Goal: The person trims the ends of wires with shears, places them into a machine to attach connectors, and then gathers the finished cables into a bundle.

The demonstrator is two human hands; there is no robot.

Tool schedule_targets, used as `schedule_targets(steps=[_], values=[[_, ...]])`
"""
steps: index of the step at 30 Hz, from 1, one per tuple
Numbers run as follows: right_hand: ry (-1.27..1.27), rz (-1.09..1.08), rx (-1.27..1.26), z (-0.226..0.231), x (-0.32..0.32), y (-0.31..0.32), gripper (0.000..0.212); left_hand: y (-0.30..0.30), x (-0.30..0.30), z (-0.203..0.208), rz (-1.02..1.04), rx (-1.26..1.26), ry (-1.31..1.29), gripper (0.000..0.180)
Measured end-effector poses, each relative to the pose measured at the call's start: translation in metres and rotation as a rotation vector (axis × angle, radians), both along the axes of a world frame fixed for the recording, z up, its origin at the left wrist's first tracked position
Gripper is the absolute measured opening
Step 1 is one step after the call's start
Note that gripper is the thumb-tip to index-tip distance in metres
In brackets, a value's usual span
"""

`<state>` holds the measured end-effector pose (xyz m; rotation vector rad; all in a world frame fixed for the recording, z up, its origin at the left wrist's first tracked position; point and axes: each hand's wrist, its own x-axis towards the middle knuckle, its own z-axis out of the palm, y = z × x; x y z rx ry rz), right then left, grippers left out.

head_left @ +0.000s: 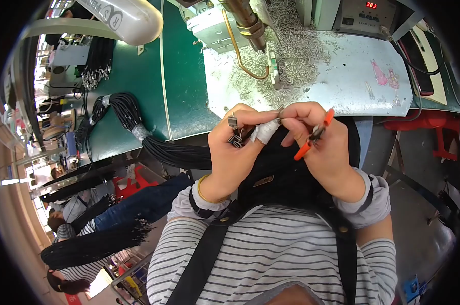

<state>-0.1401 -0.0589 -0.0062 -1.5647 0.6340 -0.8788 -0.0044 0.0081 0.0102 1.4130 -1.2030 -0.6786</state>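
Note:
My left hand (230,152) is closed, with white tape (265,132) wrapped round one digit. Small metal-tipped ends of black cables (234,137) poke out between its fingers. The fingertips of both hands meet over a tiny metal piece (280,116), too small to name. My right hand (326,147) is closed too, and a small pair of pliers (316,134) with orange handles lies across its palm under the curled fingers. A thick bundle of black cables (176,154) runs from the green table to behind my left wrist.
Ahead stands a press-like machine (246,25) over a white plate (352,94) strewn with small metal pieces (296,53). A control box (367,19) sits at the far right. A white lamp-like tube (131,20) overhangs the green table (138,66). Another person (87,218) is at left.

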Motion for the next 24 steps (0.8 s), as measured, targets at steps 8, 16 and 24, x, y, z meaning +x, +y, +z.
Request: schedule_targets(steps=[8,16,24], values=[[0.113,-0.184,-0.569,-0.005,0.003,0.003,0.026,0.003,-0.01,0.007,0.064,0.107,-0.016,0.024],[-0.131,0.029,0.322,0.006,0.005,0.003,0.008,0.002,-0.001,0.001,0.019,0.075,0.06,0.021],[-0.116,0.074,0.356,0.003,-0.004,0.002,0.012,0.002,0.004,0.012,-0.006,0.355,0.724,0.016]])
